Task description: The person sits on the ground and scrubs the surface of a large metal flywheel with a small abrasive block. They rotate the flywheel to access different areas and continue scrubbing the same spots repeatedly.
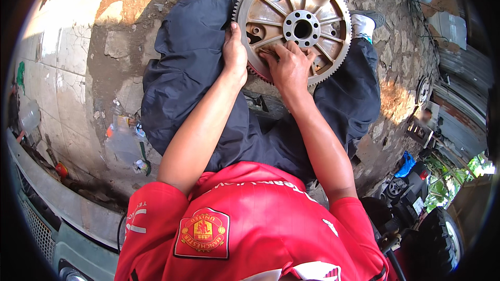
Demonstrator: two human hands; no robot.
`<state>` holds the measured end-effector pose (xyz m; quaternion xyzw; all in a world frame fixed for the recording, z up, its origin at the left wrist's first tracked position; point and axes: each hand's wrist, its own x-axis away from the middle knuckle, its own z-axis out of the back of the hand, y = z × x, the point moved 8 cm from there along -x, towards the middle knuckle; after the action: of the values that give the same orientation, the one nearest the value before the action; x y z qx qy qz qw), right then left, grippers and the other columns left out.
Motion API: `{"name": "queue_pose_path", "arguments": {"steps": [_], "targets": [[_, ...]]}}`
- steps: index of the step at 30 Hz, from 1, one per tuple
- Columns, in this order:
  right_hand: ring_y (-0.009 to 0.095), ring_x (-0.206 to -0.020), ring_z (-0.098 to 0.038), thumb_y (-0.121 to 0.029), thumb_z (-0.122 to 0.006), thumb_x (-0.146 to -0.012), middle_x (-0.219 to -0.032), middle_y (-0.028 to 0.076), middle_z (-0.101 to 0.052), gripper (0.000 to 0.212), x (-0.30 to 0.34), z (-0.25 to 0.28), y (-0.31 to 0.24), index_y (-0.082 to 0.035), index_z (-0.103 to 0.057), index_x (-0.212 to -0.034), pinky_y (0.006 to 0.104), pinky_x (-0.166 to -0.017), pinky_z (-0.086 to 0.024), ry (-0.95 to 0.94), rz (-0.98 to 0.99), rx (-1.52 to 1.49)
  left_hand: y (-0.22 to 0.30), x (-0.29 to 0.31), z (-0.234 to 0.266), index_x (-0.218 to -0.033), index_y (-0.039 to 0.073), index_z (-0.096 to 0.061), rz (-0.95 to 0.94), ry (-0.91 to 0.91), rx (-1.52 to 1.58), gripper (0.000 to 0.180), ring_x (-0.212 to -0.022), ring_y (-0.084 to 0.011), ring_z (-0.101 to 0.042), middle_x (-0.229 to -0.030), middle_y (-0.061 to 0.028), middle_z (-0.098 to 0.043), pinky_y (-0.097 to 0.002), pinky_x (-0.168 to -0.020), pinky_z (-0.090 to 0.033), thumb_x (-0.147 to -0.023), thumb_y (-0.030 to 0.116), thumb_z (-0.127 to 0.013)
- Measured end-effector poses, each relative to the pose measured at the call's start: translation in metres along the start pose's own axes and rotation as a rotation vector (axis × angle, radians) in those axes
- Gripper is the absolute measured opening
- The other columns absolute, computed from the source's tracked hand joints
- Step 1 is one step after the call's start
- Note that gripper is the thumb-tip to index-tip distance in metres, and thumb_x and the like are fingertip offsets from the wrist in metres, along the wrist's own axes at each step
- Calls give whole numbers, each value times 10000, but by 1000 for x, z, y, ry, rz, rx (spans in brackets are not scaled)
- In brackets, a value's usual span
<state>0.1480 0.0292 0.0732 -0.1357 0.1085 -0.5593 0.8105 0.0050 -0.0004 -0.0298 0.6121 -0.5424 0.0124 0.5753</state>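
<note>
A large toothed metal gear wheel [278, 6] with spokes stands or leans between my legs, its face toward me. Its round hub [315, 29] has a wide centre hole ringed by several smaller holes. My left hand [235, 56] grips the left rim, thumb on the edge and fingers mostly hidden behind. Against the lower part of the face, my right hand [291, 67] has its fingers bent and pinched near the spokes. Something small and brownish may be under those fingertips, but I cannot make it out. How the wheel is supported underneath is hidden.
My legs in dark trousers [190, 52] flank the wheel. Rough stone paving [120, 44] lies around, with pale tiles [70, 52] at left. A plastic bottle [121, 121] and litter lie left. Vehicle parts [41, 224] stand lower left, a tyre [449, 242] lower right, corrugated sheets [463, 73] right.
</note>
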Motion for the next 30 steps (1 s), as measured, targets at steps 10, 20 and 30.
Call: {"name": "queue_pose_path", "arguments": {"steps": [10, 20, 30], "targets": [[280, -863, -691, -292, -830, -843, -851, 67, -665, 146, -33, 18, 22, -217, -863, -964, 557, -959, -355, -94, -17, 39, 11, 12, -7, -1610, 16, -388, 79, -47, 3, 675, -1532, -224, -381, -1658, -130, -427, -402, -1267, -277, -1142, 491, -487], [219, -845, -648, -344, -842, -825, -782, 7, -613, 159, -32, 20, 5, -259, -864, -957, 496, -871, -357, -156, 195, 171, 4, 3, -4, -1613, 25, -389, 0, -44, -48, 647, -1460, -224, -478, -1596, -118, -497, -386, -1214, -373, -1152, 472, -466], [223, -915, -687, -324, -834, -809, -844, 28, -672, 151, -36, 17, 11, -257, -863, -940, 514, -935, -353, -225, 61, 115, 2, 4, -2, -1604, 22, -400, 47, -29, -35, 649, -1436, -231, -501, -1584, -122, -507, -392, -1195, -401, -1148, 479, -472]]}}
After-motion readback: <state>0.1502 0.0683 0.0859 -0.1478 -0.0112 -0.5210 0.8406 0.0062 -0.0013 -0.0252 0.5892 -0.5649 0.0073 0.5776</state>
